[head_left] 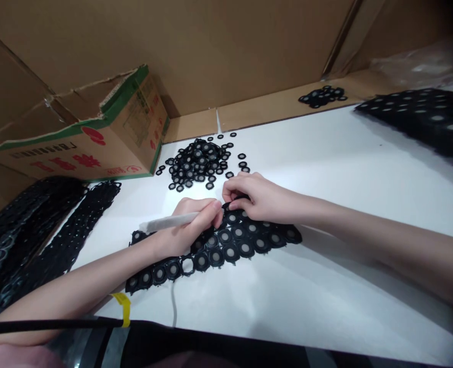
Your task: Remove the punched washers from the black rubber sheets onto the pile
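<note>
Carton [134,130]: landmark, green-edged.
Black sheet [225,237]: right of the carton, nearer the person; probably light, bendy, tearable at its ragged edges; best held by the dark bands between pale centres.
Loose discs [198,162]: heaped just right of the carton; likely light, easily scattered.
Right hand [255,197]: pinching the sheet's far edge.
Left hand [195,230]: gripping a white pen-like tool [168,222], fingertips at that edge.

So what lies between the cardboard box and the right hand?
In the head view, a heap of small black discs lies between the cardboard box and the right hand.
</note>
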A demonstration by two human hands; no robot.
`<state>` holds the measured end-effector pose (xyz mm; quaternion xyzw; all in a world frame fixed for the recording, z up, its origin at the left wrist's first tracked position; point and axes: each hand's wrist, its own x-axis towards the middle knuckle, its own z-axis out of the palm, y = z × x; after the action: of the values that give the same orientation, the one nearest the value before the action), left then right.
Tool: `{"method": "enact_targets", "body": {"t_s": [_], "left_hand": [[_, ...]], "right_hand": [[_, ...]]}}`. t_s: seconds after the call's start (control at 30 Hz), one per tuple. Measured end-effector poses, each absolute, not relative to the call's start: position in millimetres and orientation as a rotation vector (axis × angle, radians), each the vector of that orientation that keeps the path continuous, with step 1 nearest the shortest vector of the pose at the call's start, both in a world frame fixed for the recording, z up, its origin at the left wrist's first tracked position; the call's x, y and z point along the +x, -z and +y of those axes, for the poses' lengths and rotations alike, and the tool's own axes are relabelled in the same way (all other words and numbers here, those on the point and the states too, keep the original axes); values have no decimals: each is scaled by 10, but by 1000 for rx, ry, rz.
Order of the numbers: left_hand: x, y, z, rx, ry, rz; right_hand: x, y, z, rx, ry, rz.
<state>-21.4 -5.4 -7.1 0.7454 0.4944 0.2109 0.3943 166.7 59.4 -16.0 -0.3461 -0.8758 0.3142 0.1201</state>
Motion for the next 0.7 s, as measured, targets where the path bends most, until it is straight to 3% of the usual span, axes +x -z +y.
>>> {"method": "enact_targets", "body": {"t_s": [0.33, 0.7], "left_hand": [[-234, 31, -175, 1803, -776, 1263], [-223, 43, -174, 1859, -622, 1179]], "right_hand": [[1745, 56, 532, -1031, -836, -2741], [1710, 18, 508, -1075, -917, -2725]]}}
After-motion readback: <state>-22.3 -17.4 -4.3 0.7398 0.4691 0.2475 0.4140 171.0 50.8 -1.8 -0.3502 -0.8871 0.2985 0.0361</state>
